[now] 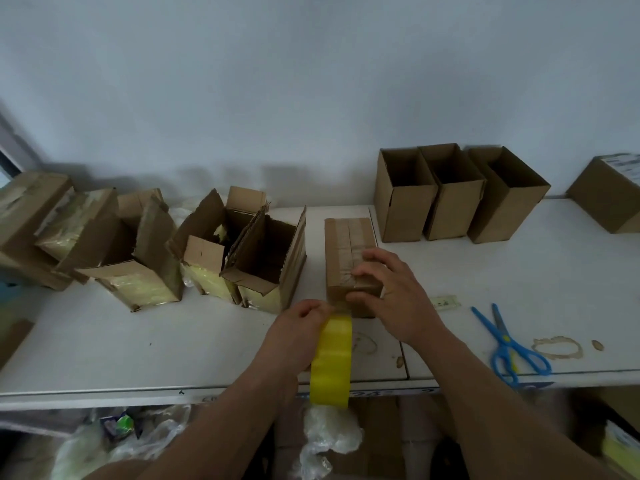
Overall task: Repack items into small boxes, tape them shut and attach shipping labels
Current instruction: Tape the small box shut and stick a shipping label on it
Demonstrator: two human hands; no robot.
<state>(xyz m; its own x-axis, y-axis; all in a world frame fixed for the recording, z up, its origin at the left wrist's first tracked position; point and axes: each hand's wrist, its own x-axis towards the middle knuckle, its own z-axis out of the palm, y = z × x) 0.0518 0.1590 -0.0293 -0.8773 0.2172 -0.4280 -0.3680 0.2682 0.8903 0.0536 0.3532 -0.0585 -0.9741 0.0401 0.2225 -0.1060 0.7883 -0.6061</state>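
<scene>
A small closed cardboard box (pixel 348 244) lies on the white table (pixel 173 341), with clear tape along its top seam. My right hand (pixel 388 289) rests over the box's near end, its fingers bent over the top and near face. My left hand (pixel 294 337) grips a yellow roll of tape (pixel 332 362) just in front of the box. A strip runs from the roll up to the box's near face, where my left fingers pinch it.
Several opened, torn boxes with yellow tape (pixel 242 254) stand at the left. Three empty upright boxes (pixel 457 192) line the back right, and a labelled box (pixel 613 195) stands at the far right. Blue scissors (pixel 509 344) lie at the right front edge. Plastic bags (pixel 329 438) sit under the table.
</scene>
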